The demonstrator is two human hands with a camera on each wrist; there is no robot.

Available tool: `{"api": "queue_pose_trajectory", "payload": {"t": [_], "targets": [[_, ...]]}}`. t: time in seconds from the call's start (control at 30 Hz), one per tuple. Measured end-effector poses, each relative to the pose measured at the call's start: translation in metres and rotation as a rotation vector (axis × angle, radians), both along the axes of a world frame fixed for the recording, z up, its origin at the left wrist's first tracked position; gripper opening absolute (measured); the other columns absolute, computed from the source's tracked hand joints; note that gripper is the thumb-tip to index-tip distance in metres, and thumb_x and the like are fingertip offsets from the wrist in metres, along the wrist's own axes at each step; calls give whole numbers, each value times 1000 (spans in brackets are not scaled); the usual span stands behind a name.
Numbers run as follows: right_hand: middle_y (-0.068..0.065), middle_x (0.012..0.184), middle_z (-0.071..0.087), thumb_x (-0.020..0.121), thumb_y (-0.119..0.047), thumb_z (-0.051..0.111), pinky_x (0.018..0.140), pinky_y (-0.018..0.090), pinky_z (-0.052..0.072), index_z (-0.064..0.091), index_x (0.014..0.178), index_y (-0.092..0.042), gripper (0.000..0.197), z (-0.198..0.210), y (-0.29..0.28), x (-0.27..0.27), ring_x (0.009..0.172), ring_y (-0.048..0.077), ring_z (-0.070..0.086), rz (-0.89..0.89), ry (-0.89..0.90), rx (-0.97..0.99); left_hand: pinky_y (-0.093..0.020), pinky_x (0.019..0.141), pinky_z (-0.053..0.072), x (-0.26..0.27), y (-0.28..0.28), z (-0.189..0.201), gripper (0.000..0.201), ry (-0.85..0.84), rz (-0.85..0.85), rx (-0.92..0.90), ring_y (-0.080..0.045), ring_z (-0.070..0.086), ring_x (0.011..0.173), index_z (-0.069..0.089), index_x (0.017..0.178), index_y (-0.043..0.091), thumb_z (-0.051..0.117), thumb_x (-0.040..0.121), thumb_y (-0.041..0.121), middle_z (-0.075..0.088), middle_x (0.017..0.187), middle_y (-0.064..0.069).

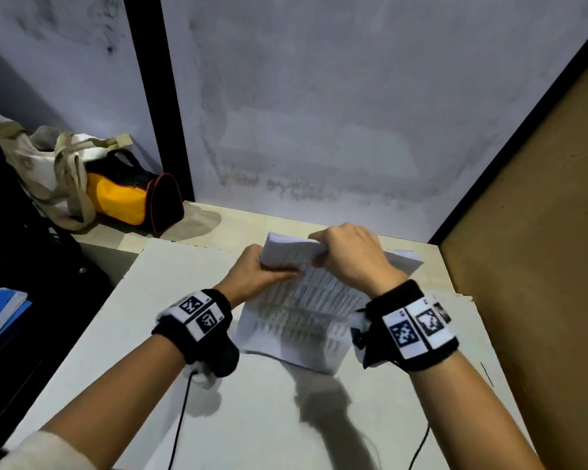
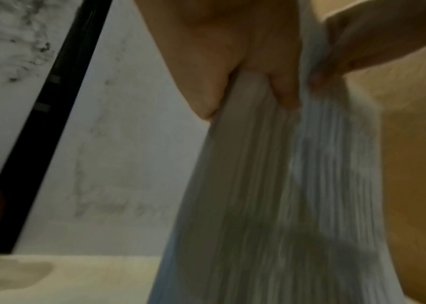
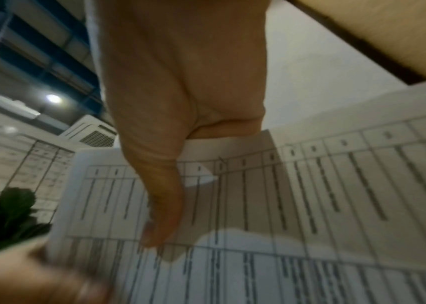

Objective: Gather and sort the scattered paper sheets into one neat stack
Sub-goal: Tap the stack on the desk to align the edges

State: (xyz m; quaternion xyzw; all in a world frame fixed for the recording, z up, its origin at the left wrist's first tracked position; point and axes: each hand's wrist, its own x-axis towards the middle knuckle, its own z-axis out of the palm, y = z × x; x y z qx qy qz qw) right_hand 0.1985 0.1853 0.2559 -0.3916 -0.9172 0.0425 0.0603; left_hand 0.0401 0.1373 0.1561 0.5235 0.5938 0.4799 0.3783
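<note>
A thick bundle of white printed paper sheets [image 1: 302, 310] [image 2: 271, 195] [image 3: 310, 195] stands on its lower edge on the white table [image 1: 252, 418], tilted and fanned toward me. Tables of small text cover the pages. My left hand [image 1: 255, 276] [image 2: 232, 72] grips the bundle's upper left edge. At the top, my right hand [image 1: 347, 256] [image 3: 170, 144] curls over the sheets, thumb in front and fingers behind, bending the top pages back. A few sheets [image 1: 404, 261] stick out to the right behind my right hand.
A yellow and black bag [image 1: 133, 198] and a beige tote bag [image 1: 48, 164] lie at the table's back left. A grey wall stands behind; a brown board [image 1: 540, 232] closes the right side. Blue folders [image 1: 0, 313] sit at the far left.
</note>
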Motion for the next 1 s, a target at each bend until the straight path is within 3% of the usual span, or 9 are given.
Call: {"api": "queue_pose_trajectory", "payload": {"t": [0.1,0.27,0.37,0.5,0.63,0.7,0.77,0.87,1.0], "targets": [[3,76,55,88,-21,59,67,29,31,64,91,-17,7,-2,-5,-7,84,26,59,26,-111,57,-12,74,49,9,-6,8,29,-25,29,191,9,61,80,67,103,3,71,75,1,67,95,4],[13,99,64,83,-31,65,70,28,32,66,101,-11,27,7,12,16,89,28,57,-62,-232,11,-12,75,50,4,-14,-5,33,-82,158,262,11,62,80,64,106,5,70,74,-3,69,85,24],[5,78,58,81,-33,68,64,27,33,64,79,-18,15,1,31,50,82,28,56,-126,-210,-85,-14,71,51,1,-16,-10,27,-93,173,243,8,63,75,67,100,8,70,74,-1,68,73,29],[-17,47,53,77,-22,72,53,17,34,60,66,-21,16,-28,45,86,52,-1,49,-158,376,-454,-14,67,51,0,-15,-9,30,-143,168,231,5,62,70,75,77,29,72,72,0,68,69,23],[-7,84,73,70,-36,75,68,15,52,64,92,-15,32,-77,27,83,75,-2,67,-299,1043,-759,-13,63,52,3,-11,-9,27,-223,219,208,4,62,65,69,73,24,69,75,-2,69,64,19],[-2,90,69,85,-15,62,66,16,52,61,92,-16,7,-95,10,68,73,-5,66,-358,1154,-704,-14,63,52,6,-11,-9,20,-258,246,203,3,64,66,67,79,20,68,77,1,70,66,18],[-5,83,66,88,-8,58,64,19,52,60,95,-15,9,-107,-3,55,69,-7,64,-415,1226,-547,-13,61,52,9,-13,-7,18,-288,281,210,2,66,67,66,81,21,67,79,3,70,67,18],[-13,80,62,87,-16,59,66,16,52,59,107,-13,20,-119,-19,42,66,-14,60,-454,1288,-355,-13,61,52,17,-19,-5,18,-303,297,223,1,67,67,66,81,22,66,80,4,70,66,19],[-11,88,63,83,-28,59,77,24,57,56,119,-5,43,-134,-22,37,76,-12,61,-523,1372,-414,-17,65,54,24,-23,-24,13,-295,318,135,-2,68,71,67,82,24,70,78,12,72,73,13]]}}
